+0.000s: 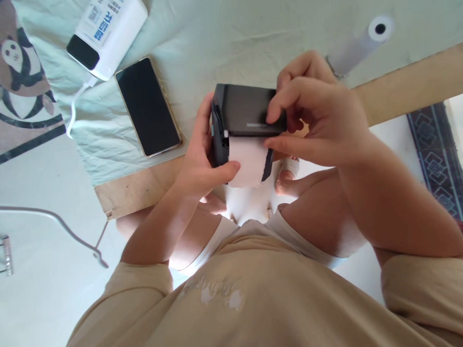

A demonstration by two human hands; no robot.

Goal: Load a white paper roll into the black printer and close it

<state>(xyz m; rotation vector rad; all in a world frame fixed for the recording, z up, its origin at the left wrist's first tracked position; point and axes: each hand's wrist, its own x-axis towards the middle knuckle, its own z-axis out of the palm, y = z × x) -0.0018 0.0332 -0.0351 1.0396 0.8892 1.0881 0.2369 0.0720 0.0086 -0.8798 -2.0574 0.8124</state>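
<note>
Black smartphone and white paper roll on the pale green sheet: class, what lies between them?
In the head view, between the black smartphone and the white paper roll sit the black printer and both hands.

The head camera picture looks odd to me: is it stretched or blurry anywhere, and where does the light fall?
Head view: soft, even daylight, with no hard shadows; a bright patch falls on the floor between the knees under the small black box-shaped printer. The glossy black smartphone shows little glare. The white paper roll near the top edge looks soft and elongated, as wide lenses do. Both the left hand and right hand are sharp.
</note>
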